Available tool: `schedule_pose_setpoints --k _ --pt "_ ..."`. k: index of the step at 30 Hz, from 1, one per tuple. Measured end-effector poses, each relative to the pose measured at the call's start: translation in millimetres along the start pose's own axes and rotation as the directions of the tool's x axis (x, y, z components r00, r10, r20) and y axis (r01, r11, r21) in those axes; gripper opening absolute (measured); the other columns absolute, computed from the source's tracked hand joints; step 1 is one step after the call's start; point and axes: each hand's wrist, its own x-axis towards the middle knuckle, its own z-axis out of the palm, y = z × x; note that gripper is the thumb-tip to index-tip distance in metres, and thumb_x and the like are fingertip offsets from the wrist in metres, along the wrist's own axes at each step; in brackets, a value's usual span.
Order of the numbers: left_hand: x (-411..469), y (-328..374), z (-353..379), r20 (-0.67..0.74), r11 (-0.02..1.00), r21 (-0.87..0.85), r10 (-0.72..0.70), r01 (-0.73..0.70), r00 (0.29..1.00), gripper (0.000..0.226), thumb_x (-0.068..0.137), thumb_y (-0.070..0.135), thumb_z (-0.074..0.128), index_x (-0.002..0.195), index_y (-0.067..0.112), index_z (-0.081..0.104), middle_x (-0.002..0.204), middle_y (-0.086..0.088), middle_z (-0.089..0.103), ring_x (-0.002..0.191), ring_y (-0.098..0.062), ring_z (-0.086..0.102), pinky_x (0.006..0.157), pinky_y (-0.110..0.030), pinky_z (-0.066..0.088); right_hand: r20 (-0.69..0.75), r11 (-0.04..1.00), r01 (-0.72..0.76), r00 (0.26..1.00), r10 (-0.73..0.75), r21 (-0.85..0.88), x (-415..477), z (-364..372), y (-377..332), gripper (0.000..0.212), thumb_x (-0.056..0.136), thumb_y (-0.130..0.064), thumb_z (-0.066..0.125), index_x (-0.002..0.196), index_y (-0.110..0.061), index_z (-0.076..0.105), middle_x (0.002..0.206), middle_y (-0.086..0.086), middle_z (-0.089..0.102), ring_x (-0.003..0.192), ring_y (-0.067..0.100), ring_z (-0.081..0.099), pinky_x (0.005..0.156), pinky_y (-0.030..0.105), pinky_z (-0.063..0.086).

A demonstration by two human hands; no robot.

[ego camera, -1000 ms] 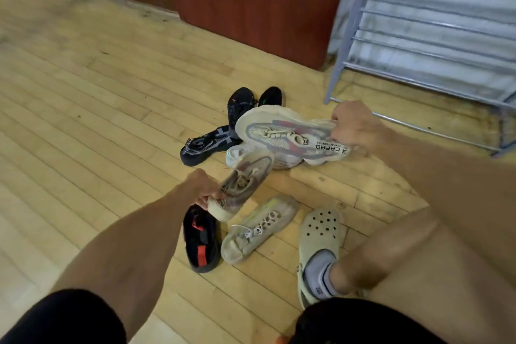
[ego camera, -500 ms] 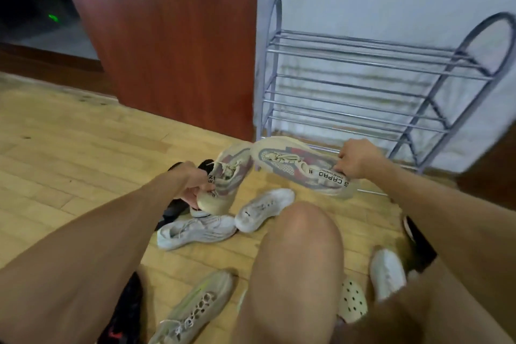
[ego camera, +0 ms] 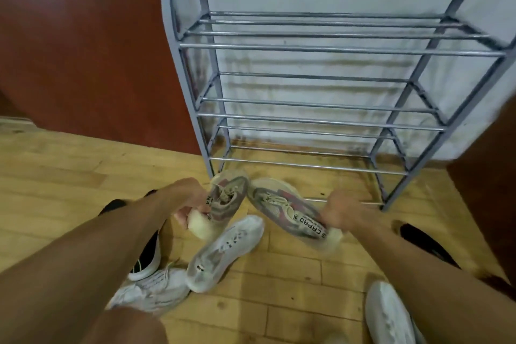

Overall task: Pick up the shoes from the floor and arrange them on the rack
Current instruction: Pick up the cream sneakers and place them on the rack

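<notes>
A black shoe point(ego camera: 148, 254) lies on the floor point(ego camera: 55, 176) at far left. The left hand point(ego camera: 185, 198) has its fingers wrapped round one grey-pink sneaker point(ego camera: 224, 198) — the right hand point(ego camera: 339, 211) grips its mate point(ego camera: 290, 211), both held above a white sneaker point(ego camera: 223, 254), just before the bare rack point(ego camera: 321, 47).

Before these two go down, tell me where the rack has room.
Every tier of the rack shows bare bars between its arched ends. The floor in front is crowded: a white sneaker lies under the left hand, and more shoes lie nearer.
</notes>
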Motion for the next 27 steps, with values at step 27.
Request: schedule_pose_setpoints --k 27 --pt "267 46 80 -0.305 0.749 -0.646 -0.075 -0.148 0.949 0.013 0.078 0.011 0.075 0.081 0.008 0.062 0.096 -0.016 0.069 0.09 -0.031 0.066 0.076 -0.05 0.059 -0.072 0.689 -0.056 0.985 0.155 0.722 242 141 -40 0.024 0.085 -0.037 0.067 0.077 -0.015 0.074 0.065 -0.006 0.065 0.058 0.011 0.063 0.05 0.032 0.059"
